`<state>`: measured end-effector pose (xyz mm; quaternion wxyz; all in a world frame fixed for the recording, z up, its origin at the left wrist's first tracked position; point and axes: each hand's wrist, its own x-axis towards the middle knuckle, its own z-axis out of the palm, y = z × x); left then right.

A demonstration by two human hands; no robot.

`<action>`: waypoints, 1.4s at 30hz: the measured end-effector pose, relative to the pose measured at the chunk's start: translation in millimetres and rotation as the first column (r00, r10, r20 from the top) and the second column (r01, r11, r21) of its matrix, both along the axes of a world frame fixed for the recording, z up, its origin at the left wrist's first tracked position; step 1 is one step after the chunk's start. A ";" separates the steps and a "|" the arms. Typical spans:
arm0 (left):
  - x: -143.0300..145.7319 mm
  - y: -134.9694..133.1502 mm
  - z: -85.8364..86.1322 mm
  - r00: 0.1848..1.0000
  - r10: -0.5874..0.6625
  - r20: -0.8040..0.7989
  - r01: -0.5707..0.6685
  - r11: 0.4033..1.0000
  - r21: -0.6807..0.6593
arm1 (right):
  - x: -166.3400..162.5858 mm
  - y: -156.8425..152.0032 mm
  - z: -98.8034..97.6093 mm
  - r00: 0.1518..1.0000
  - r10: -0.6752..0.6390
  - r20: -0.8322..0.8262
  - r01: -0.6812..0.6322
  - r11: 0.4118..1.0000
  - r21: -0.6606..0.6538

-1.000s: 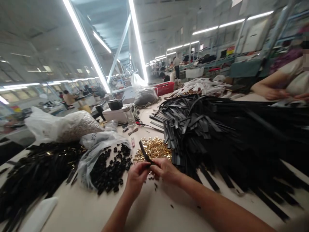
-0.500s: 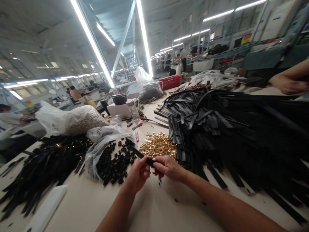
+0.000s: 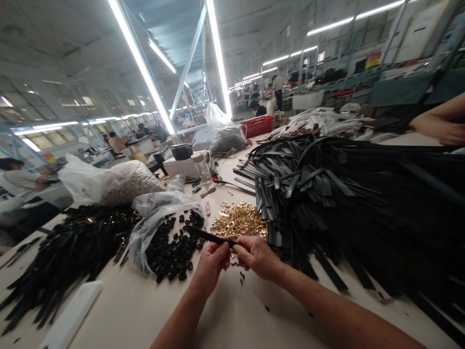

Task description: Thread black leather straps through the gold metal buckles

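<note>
A flat black strap [image 3: 203, 234] is held between both hands above the table. My left hand [image 3: 212, 264] pinches it from below, thumb on top, and its free end points up and left over the loose black loops [image 3: 170, 257]. Close beside, my right hand [image 3: 258, 257] grips the strap's other end between thumb and fingers; that end is mostly hidden by the fingers. Just behind the hands lies a heap of gold buckles [image 3: 238, 218].
A large pile of black straps [image 3: 301, 179] covers the right side. More black straps [image 3: 72, 247] lie at left, near a white bar [image 3: 74, 315]. Behind them are plastic bags [image 3: 123, 182], a glass jar [image 3: 201, 167] and a red basket [image 3: 257, 126]. Another person's arm [image 3: 439, 121] rests at far right.
The strap has turned flatter, its free end swinging left. Both hands have shifted slightly right and remain closed on it. The view has moved a little.
</note>
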<state>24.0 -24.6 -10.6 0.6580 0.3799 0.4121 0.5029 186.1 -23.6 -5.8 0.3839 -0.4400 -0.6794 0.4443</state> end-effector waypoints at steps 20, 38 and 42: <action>4.7 -8.1 9.4 0.983 -0.044 0.181 0.056 0.996 -0.063 | -5.6 0.9 2.1 0.875 0.004 -0.485 -0.197 0.917 -0.347; 14.7 -1.5 1.2 0.977 0.146 0.155 -0.150 0.988 0.020 | -8.9 -8.8 6.5 0.954 -0.126 0.271 0.046 0.958 0.283; 15.5 -1.0 1.4 0.972 0.095 0.216 -0.086 0.995 -0.049 | -10.2 -9.0 9.2 0.970 -0.081 0.229 0.038 0.982 0.187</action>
